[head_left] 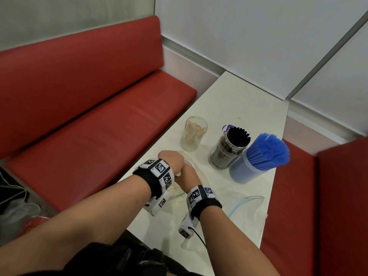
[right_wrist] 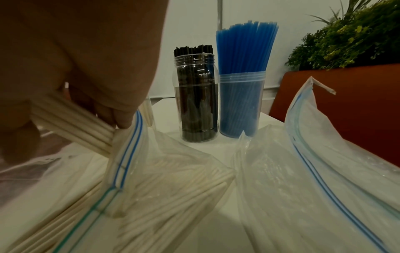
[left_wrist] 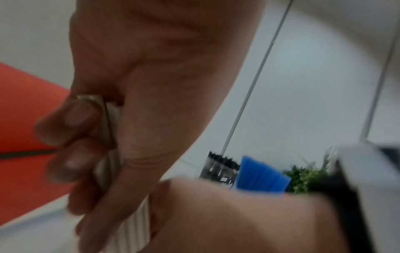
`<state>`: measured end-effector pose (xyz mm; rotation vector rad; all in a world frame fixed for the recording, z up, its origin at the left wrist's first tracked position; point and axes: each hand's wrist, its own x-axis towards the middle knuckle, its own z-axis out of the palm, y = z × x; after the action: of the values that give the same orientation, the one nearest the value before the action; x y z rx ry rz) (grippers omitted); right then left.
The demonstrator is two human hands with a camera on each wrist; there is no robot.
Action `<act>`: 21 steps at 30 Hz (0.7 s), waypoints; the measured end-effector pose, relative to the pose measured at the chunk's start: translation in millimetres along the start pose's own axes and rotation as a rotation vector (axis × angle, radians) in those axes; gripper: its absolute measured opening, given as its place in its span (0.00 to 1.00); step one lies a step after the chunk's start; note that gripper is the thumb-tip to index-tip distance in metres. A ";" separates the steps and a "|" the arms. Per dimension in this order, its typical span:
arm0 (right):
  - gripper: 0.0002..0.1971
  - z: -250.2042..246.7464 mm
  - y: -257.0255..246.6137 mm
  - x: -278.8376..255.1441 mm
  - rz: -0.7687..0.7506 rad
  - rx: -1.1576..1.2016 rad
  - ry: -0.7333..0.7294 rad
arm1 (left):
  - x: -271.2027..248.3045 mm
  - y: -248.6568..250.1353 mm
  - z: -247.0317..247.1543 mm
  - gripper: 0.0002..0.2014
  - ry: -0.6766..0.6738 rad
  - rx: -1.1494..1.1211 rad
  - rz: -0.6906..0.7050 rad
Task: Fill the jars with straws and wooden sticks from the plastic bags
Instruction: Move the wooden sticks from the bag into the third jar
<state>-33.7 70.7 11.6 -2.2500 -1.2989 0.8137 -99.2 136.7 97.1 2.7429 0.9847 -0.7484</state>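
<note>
Both hands, left hand (head_left: 171, 158) and right hand (head_left: 188, 177), clasp white straws (right_wrist: 71, 123) at the zip bag (right_wrist: 164, 172) mouth (more inside). Beyond: wooden-stick jar (head_left: 192, 134), black-straw jar (head_left: 228, 149), blue-straw jar (head_left: 248, 168); empty bag (right_wrist: 303, 179) beside.

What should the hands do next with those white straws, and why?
Probably lift the white straws clear of the zip bag. The right hand grips them as a bundle, with their far ends inside the bag's mouth, and the left hand grips them too. More straws lie in the bag.
</note>
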 end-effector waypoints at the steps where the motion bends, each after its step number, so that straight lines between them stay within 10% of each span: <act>1: 0.05 -0.9 -0.5 1.2 0.013 -0.005 0.007 | -2.8 1.3 -9.7 0.14 0.018 0.032 0.015; 7: 0.17 -16.0 -1.3 0.9 0.036 0.280 0.101 | -22.3 3.0 -62.3 0.03 0.130 0.147 0.142; 9: 0.10 -26.4 -6.5 -1.6 0.018 0.477 0.127 | -23.0 -6.8 -78.6 0.15 0.183 -0.048 0.216; 16: 0.18 -103.5 -39.8 -7.2 -0.080 0.862 0.285 | -8.8 -40.8 -88.5 0.21 0.498 -1.945 0.325; 21: 0.22 -165.7 -77.9 -26.9 -0.258 1.127 0.224 | 8.0 -21.1 -47.0 0.21 -0.225 -2.194 0.134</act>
<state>16.9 73.8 189.6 -1.1996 -0.6917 0.8519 -87.9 170.8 134.8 0.7195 0.6494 0.2064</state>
